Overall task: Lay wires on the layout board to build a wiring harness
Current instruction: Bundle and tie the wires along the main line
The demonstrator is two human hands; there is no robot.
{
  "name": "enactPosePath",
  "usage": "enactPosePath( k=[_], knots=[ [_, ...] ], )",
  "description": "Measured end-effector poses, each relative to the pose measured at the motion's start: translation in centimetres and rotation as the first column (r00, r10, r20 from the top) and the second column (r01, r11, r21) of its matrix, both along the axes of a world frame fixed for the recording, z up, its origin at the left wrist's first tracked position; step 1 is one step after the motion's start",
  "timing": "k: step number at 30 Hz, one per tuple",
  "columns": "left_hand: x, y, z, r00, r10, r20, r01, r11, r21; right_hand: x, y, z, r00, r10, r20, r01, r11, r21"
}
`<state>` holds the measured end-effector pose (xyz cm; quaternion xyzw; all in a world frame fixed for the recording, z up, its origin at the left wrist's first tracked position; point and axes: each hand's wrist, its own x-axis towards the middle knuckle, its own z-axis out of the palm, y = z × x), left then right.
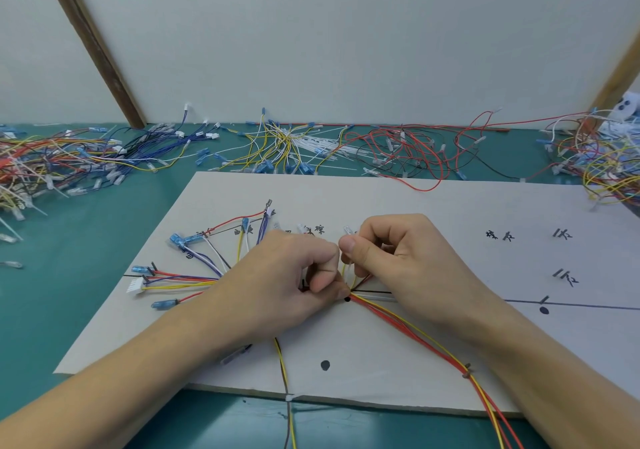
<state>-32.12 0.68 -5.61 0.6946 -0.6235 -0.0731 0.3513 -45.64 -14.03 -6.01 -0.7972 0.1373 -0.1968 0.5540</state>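
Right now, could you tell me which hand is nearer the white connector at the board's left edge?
Left. The left hand sits just right of the white connector; the right hand is farther right, beyond the left one.

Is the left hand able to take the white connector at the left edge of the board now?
Probably not at once: the left hand is pinched on the wire bundle. The white connector lies uncovered, so the way is free once that grip lets go.

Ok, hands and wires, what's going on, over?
Left hand pinching the wire bundle at the board's junction. Right hand shut on a clear-tipped wire. Loose wire piles behind the board, none in the way.
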Motion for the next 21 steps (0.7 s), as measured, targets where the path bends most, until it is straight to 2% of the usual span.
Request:
enactPosePath(
  k=[8,14,17,19,21],
  knots=[
    [0.2,0.3,-0.6,0.998,0.015,0.054,-0.012,0.998,-0.063,0.0,-0.1,0.5,0.999,0.033,-0.007,-0.033,0.998,-0.058],
    [0.1,0.6,-0.5,0.998,0.039,0.045,-0.034,0.995,-0.098,-0.4,-1.2,3.0,0.996,-0.084,0.037,0.087,0.992,-0.096],
    [0.7,0.8,0.2,0.992,0.111,-0.058,-0.122,0.963,-0.242,-1.8,-3.5,5.4,0.984,-0.174,0.035,0.174,0.985,0.004],
    [1.3,0.9,1.0,0.958,0.216,-0.188,-0.273,0.89,-0.366,-3.6,-5.5,7.2,0.978,-0.207,0.034,0.2,0.971,0.134],
    [2.2,1.0,2.0,0.899,0.286,-0.333,-0.414,0.802,-0.431,-5.6,-7.7,8.5,0.958,-0.281,0.051,0.268,0.946,0.181]
  ],
)
